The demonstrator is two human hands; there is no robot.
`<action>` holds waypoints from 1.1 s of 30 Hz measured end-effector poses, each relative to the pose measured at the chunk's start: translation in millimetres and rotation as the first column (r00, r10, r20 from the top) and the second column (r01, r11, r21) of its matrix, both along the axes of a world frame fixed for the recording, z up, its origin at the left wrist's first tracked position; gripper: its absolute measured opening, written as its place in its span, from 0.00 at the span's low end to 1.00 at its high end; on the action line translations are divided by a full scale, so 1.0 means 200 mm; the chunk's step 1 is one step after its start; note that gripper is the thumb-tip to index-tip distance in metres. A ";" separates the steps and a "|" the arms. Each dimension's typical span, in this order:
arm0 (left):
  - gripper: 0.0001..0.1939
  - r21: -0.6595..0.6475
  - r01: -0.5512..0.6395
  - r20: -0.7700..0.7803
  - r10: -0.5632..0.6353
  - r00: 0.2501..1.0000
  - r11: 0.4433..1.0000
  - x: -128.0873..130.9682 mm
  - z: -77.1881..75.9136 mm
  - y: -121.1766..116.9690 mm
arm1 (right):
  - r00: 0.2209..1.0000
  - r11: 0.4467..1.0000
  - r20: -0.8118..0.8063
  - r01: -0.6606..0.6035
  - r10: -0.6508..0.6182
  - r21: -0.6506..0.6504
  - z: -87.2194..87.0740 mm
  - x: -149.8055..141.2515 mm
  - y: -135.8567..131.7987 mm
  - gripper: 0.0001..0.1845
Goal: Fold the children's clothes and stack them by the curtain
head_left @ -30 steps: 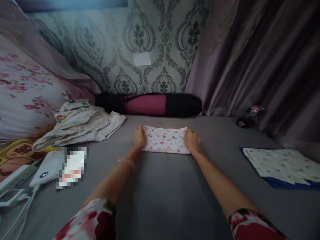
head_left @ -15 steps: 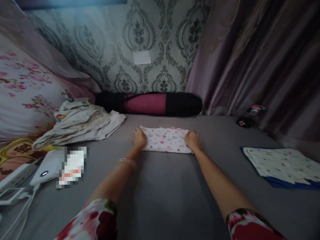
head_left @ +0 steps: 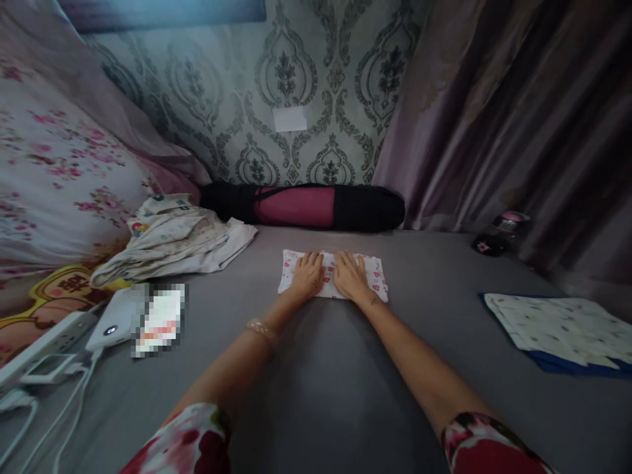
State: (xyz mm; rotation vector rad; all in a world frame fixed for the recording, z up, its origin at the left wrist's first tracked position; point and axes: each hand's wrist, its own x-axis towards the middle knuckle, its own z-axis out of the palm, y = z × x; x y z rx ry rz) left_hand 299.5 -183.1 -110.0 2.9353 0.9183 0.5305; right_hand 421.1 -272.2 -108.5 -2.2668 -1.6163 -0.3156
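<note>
A white cloth with a pink and red print (head_left: 378, 280), folded into a flat rectangle, lies on the grey sheet (head_left: 336, 368). My left hand (head_left: 309, 273) rests flat on its left half, fingers stretched out and pointing away from me. On the right half lies my right hand (head_left: 349, 273), palm down, its fingers likewise extended. A narrow strip of the print shows between the two hands. Neither hand grips anything. Part of the cloth is hidden beneath my palms.
Crumpled pale clothes (head_left: 182, 243) are heaped at the left. Nearer stand a white power strip (head_left: 47, 342) with cables and a white device (head_left: 118, 319). Folded cloths (head_left: 553, 322) lie right, before a dark bottle (head_left: 496, 234). A black and maroon roll (head_left: 296, 207) lines the wall.
Both hands have let go of the cloth's left and right edges and moved inward, now lying flat on top of it. The view has shifted slightly.
</note>
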 end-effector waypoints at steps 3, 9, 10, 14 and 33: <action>0.23 -0.030 0.010 -0.050 -0.011 0.999 0.999 0.03 0.01 -0.03 | 0.996 0.994 -0.020 -0.092 0.091 -0.056 -0.04 -0.06 0.06 0.27; 0.23 -0.074 -0.019 -0.131 0.009 0.991 0.997 0.03 -0.04 0.02 | 0.994 0.984 -0.074 -0.092 0.081 -0.153 -0.11 -0.05 0.09 0.29; 0.24 -0.074 -0.016 -0.134 0.006 0.991 0.997 0.02 -0.06 0.03 | 0.994 0.983 -0.073 -0.087 0.076 -0.160 -0.11 -0.05 0.09 0.29; 0.25 -0.061 -0.017 -0.117 0.010 0.993 0.998 0.02 -0.12 0.04 | 0.996 0.985 -0.072 -0.070 0.059 -0.159 -0.14 -0.06 0.09 0.29; 0.33 -0.021 -0.162 -0.093 0.160 0.983 0.987 -0.07 -0.16 0.12 | 0.961 0.962 -0.051 0.268 -0.271 -0.057 -0.17 0.08 -0.03 0.30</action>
